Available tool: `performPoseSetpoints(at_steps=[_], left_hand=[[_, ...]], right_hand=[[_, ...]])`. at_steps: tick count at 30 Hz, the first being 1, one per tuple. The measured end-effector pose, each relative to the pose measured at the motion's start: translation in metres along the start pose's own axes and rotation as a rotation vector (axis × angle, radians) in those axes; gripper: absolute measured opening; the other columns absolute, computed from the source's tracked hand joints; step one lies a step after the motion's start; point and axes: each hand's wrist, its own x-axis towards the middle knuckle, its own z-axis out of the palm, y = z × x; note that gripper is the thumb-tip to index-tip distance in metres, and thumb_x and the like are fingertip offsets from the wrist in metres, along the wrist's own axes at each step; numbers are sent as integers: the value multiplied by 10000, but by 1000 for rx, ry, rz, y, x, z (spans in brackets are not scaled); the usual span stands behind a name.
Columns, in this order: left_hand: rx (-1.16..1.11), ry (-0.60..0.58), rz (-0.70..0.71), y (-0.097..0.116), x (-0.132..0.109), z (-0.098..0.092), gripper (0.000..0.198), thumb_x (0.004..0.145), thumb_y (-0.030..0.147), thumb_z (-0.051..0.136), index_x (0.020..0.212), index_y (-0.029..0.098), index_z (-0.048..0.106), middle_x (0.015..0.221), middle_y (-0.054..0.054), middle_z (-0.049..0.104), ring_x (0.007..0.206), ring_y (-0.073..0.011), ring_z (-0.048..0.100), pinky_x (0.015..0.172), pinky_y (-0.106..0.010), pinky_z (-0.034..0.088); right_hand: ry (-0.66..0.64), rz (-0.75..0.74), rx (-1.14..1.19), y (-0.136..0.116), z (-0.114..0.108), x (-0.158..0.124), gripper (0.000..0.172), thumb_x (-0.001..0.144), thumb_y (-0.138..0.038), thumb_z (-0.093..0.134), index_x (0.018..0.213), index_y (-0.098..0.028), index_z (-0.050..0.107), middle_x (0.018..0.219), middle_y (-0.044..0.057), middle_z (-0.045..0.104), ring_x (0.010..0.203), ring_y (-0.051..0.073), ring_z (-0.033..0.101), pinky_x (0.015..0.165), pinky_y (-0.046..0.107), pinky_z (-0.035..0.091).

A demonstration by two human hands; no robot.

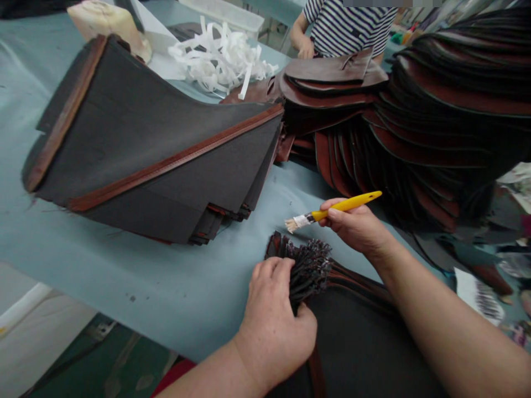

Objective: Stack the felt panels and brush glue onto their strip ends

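Observation:
My left hand (280, 326) is wrapped round the gathered end of a stack of dark pieces (357, 331) with reddish-brown strips, near the table's front edge. Frayed dark ends (313, 271) stick out just right of its fingers. Between the thumb and fingers of my right hand (357, 224) is a brush (350, 203) with a yellow handle. Its pale bristles point left, above the frayed ends and apart from them. To the left lies another stack of dark panels (166, 138) with brown strips across the top one.
Tall piles of brown and black leather pieces (440, 121) stand at the back right. White curled strips (224, 58) lie at the back of the blue-grey table (174, 293). A person in a striped shirt (350, 27) is across it. A barcode label (479, 296) lies right.

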Motion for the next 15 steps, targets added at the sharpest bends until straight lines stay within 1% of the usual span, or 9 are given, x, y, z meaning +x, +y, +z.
performPoseSetpoints(at_steps=[4, 10, 12, 15], left_hand=[[-16, -7, 14, 0, 2, -2, 496, 631, 135, 486, 1126, 154, 508, 1131, -83, 508, 1089, -218, 427, 1007, -376, 338], [27, 18, 43, -1, 1, -3, 473, 621, 137, 488, 1091, 193, 502, 1077, -60, 539, 1048, -234, 449, 954, -418, 342], [25, 32, 64, -2, 0, -2, 467, 621, 125, 480, 1083, 194, 496, 1077, -57, 537, 1048, -229, 448, 953, -410, 338], [31, 41, 80, -2, -2, -1, 463, 624, 120, 478, 1081, 192, 493, 1083, -56, 534, 1048, -224, 445, 955, -406, 332]], right_hand=[[-71, 59, 48, -5, -6, -3, 266, 608, -327, 792, 790, -193, 650, 643, 9, 614, 592, 138, 556, 561, 262, 457], [-153, 137, 106, 5, -9, 5, 261, 599, -317, 795, 778, -193, 651, 701, 12, 624, 623, 132, 560, 588, 254, 462], [-217, 186, 112, 7, -9, 7, 249, 597, -304, 795, 766, -186, 656, 692, 11, 622, 613, 122, 556, 579, 238, 451], [-364, 272, 74, 4, -9, 9, 242, 593, -308, 788, 751, -173, 664, 663, 16, 612, 590, 126, 545, 549, 238, 426]])
